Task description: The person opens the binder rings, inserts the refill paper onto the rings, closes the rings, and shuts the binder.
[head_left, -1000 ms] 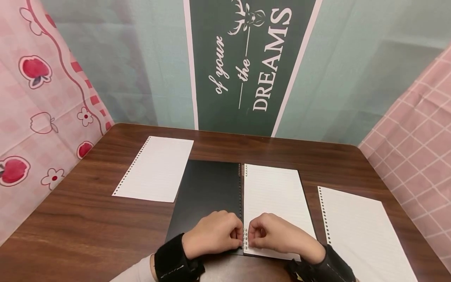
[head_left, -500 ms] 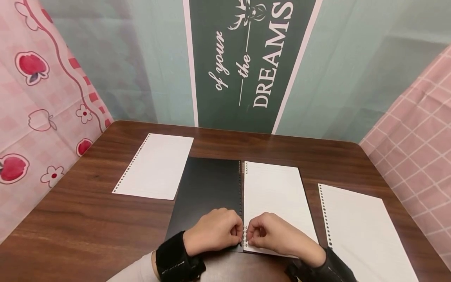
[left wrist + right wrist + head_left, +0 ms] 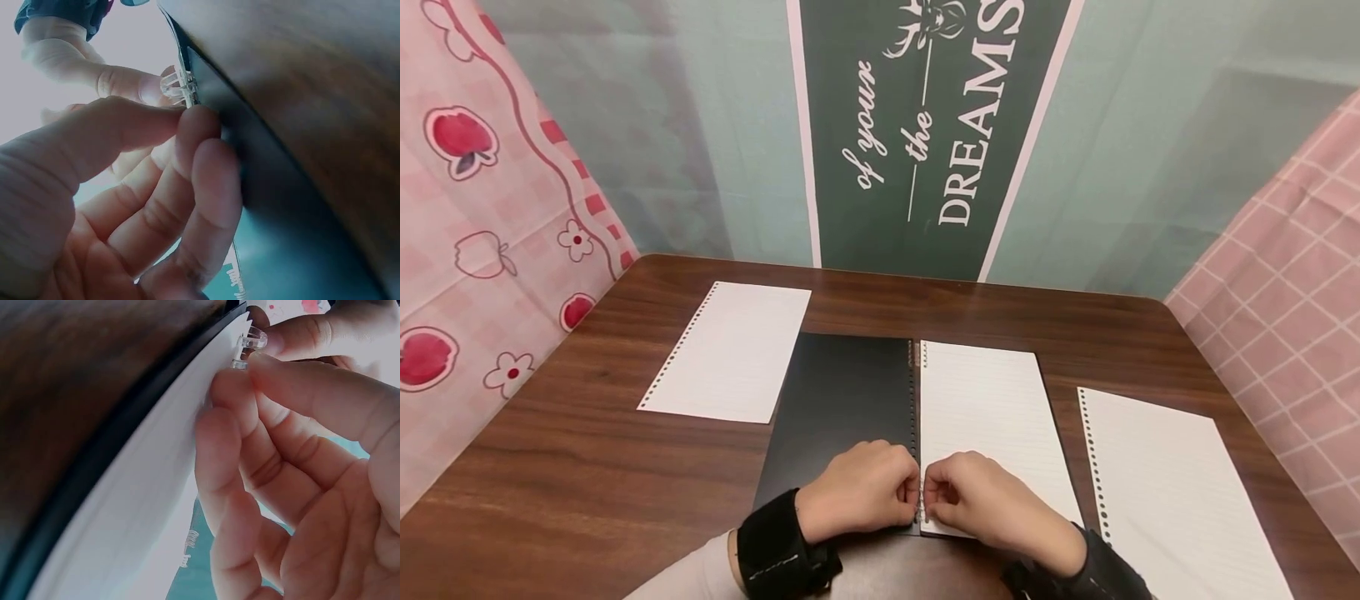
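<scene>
A loose-leaf notebook lies open, its black cover (image 3: 842,392) at the left and its stack of lined white pages (image 3: 985,408) at the right. Clear plastic binder rings (image 3: 180,87) run along the spine between the two halves. At the spine's near end, my left hand (image 3: 859,487) pinches the rings from the left, thumb against curled index finger. Facing it, my right hand (image 3: 981,497) pinches the same rings from the right, over the page edge. One clear ring (image 3: 253,340) shows between the two hands' fingertips in the right wrist view; the fingers hide other rings.
A loose punched sheet (image 3: 722,350) lies at the back left of the brown wooden table (image 3: 550,467). Another punched sheet (image 3: 1180,483) lies right of the notebook, near my right forearm. Printed cloths hang behind and at both sides.
My right hand has shifted slightly left, so the hands are closer together over the rings. Both keep their pinch. The head view has tilted a little downward.
</scene>
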